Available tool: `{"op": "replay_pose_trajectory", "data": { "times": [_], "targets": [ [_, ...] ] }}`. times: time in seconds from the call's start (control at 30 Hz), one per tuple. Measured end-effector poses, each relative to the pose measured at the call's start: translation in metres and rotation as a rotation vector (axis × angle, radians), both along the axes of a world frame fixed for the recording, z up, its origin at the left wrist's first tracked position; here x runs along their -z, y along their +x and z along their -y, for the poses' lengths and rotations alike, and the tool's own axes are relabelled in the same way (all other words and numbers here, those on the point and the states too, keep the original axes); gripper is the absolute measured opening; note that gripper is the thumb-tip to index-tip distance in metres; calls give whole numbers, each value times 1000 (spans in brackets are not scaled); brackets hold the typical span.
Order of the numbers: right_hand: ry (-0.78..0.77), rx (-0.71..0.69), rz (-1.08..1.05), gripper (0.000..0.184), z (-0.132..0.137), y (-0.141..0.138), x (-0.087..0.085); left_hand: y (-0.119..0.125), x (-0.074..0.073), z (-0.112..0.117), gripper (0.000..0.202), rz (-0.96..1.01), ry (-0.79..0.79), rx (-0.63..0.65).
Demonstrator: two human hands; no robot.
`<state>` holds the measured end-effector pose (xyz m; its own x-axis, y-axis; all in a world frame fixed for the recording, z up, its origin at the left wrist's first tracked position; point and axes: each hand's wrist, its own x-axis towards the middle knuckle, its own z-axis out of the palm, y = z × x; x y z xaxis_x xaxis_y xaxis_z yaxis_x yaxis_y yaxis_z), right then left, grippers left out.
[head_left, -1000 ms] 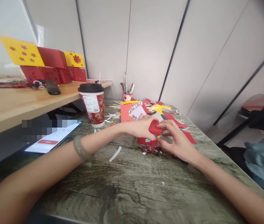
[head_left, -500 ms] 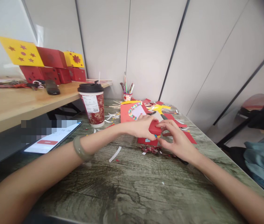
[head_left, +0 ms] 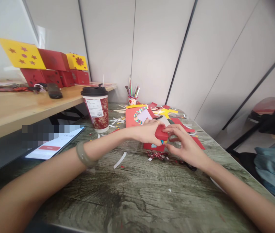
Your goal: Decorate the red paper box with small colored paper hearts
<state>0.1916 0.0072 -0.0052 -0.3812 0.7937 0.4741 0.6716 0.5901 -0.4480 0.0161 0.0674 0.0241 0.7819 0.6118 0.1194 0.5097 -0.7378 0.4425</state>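
Observation:
A small red paper box [head_left: 161, 132] stands on the dark wood-grain table, with a light blue cut-out and a small blue-and-yellow piece on the side facing me. My left hand [head_left: 149, 132] is wrapped over its left side, the thumb pressed near the blue-and-yellow piece. At the right side, my right hand [head_left: 187, 145] has its fingertips on the top edge and its thumb by the same piece. Both hands hide part of the box. Just in front lies a heap of red and white paper shreds [head_left: 156, 155].
A coffee cup [head_left: 95, 111] and a tablet [head_left: 54, 145] are on the left. Red paper sheets [head_left: 132, 118], yellow scraps [head_left: 167, 112] and a pen cup [head_left: 132, 100] lie behind. Red and yellow paper boxes [head_left: 54, 61] are stacked on a wooden shelf [head_left: 42, 110].
My right forearm has shifted slightly upward, showing more of a black object and a white edge beneath it. The left hand and the box look the same.

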Motion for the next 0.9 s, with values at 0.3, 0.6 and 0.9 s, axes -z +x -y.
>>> {"op": "replay_pose_trajectory", "data": {
  "times": [0.3, 0.6, 0.9],
  "targets": [
    [-2, 3, 12, 37, 0, 0, 1, 0, 1, 0, 73, 2, 0, 5],
    [130, 127, -28, 16, 6, 3, -7, -9, -14, 1, 58, 193, 181, 62],
    [164, 243, -5, 20, 13, 1, -11, -4, -23, 14, 13, 352, 306, 181]
  ]
}}
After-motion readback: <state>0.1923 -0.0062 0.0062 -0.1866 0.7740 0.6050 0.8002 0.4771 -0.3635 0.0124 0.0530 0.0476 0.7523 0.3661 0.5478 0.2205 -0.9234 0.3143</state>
